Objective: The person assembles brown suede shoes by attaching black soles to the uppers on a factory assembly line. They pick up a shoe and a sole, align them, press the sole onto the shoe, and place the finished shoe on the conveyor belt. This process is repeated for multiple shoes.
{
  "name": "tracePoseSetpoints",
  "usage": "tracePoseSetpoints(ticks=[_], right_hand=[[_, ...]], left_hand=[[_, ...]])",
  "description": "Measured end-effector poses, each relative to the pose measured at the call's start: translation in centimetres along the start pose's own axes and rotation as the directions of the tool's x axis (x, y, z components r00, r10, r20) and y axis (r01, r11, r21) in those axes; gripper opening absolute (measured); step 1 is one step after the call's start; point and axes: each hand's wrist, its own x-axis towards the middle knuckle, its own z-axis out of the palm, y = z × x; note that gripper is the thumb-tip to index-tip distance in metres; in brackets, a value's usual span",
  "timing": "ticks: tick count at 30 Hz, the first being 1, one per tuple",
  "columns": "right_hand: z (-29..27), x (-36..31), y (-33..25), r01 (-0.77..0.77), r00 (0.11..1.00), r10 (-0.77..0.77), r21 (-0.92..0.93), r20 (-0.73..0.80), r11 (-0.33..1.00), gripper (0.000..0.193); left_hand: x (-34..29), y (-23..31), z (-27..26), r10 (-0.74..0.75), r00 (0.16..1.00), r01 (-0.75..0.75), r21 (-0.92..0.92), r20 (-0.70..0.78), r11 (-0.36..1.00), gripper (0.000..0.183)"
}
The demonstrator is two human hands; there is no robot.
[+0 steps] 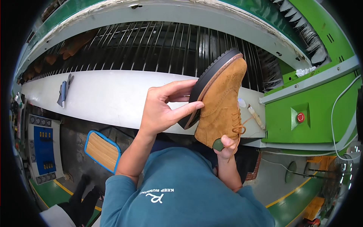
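Observation:
A tan suede lace-up boot (225, 87) is held up in front of me, tilted with its toe pointing up and away to the right. Its thick black sole (206, 79) with a ridged edge faces left. My left hand (160, 108) is closed on the sole, thumb on the near edge and fingers on the far side. At the boot's ankle opening, my right hand (228, 149) grips the top, its thumb by a dark green plug-like piece (218, 145) in the opening. Most right fingers are hidden. The brown laces (238, 128) hang loose on the right.
A white worktop (117, 92) runs before a roller conveyor (162, 49) with brown shoe pieces (77, 45) far left. A blue-handled cutting tool (63, 92) lies left, a worn stick (256, 116) right. Around stand a green machine (281, 128), control panel (43, 143), stool (101, 151) and another person's legs (81, 198).

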Motion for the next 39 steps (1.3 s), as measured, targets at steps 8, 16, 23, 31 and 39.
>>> tracePoseSetpoints(ticks=[8,16,23,31,39], right_hand=[[-0.3,0.2,0.3,0.002,1.000,-0.002,-0.021,-0.001,1.000,0.115],[1.9,1.5,-0.3,-0.005,0.999,0.006,0.049,-0.040,0.999,0.122],[-0.4,0.2,-0.2,-0.068,0.992,0.048,-0.178,-0.116,0.982,0.105],[2.0,3.2,-2.8,0.052,0.997,-0.029,-0.349,0.070,0.936,0.111],[1.5,5.6,-6.5,0.691,0.721,-0.081,-0.703,0.688,0.169,0.110]], left_hand=[[0.5,1.2,-1.0,0.051,0.998,-0.054,0.092,0.034,0.994,0.046],[0.0,0.9,-0.1,0.036,0.998,-0.033,0.065,-0.043,0.997,0.040],[-0.6,-0.6,0.6,-0.100,0.982,0.084,-0.106,-0.161,0.991,0.026],[-0.9,-3.3,-1.2,-0.156,0.979,0.111,-0.300,-0.131,0.948,0.026],[-3.8,-2.7,-6.0,-0.093,0.995,0.086,-0.208,-0.025,0.974,0.079]])
